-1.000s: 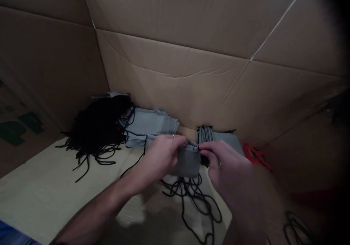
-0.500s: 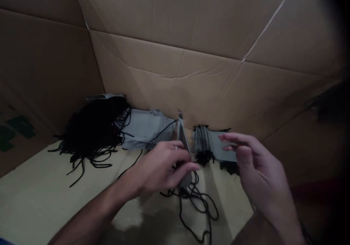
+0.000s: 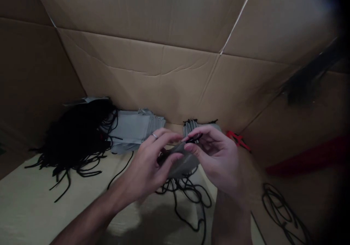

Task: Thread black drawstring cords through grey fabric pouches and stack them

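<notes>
Left hand (image 3: 146, 163), grip closed on grey cloth pouch (image 3: 182, 164), right hand (image 3: 218, 161), pinching black cord (image 3: 194, 139)

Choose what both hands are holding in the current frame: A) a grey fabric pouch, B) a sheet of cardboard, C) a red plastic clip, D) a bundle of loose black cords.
A. The left hand and right hand grip a grey fabric pouch between their fingers, while the red item lies apart to the right.
</notes>
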`<action>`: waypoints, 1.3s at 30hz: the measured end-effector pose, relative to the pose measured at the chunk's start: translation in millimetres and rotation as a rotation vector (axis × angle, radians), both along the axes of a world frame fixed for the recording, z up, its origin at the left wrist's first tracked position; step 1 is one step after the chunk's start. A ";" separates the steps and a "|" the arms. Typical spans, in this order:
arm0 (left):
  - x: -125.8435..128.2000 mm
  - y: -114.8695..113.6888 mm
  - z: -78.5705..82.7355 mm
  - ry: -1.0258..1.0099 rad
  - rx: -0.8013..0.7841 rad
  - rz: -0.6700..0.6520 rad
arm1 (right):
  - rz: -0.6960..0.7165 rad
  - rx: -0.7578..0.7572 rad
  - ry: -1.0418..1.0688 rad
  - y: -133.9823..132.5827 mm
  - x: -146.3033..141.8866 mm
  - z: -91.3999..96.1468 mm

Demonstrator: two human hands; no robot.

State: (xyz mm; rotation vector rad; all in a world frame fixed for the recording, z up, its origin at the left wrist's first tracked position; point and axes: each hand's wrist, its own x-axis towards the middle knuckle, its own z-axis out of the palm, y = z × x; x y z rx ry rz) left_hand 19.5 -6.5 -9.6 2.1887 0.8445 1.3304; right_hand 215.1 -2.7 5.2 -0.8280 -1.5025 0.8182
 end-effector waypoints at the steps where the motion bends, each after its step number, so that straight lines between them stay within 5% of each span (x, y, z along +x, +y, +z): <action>1: -0.4 2.1 -0.4 0.049 0.051 0.046 | -0.001 0.018 -0.037 -1.3 -1.7 0.2; 5: -3.8 7.3 -5.6 0.199 0.285 0.271 | -0.105 0.106 -0.312 -6.8 -4.7 3.6; 9: -6.6 7.3 -11.3 0.318 0.332 0.396 | -0.183 0.208 -0.549 -10.4 -6.8 8.7; 16: -5.4 12.8 -13.2 0.453 0.379 0.353 | -0.203 0.262 -0.625 -8.0 -8.0 7.4; 25: -5.8 19.2 -16.0 0.430 0.360 0.248 | -0.144 0.040 -0.800 -6.6 -10.0 1.7; 33: -7.3 19.5 -16.2 0.299 0.399 0.191 | -0.217 0.085 -0.720 -3.4 -12.4 -1.7; 39: -18.2 24.4 -1.6 0.104 0.156 0.160 | -0.146 0.054 -0.412 -11.5 -2.0 6.5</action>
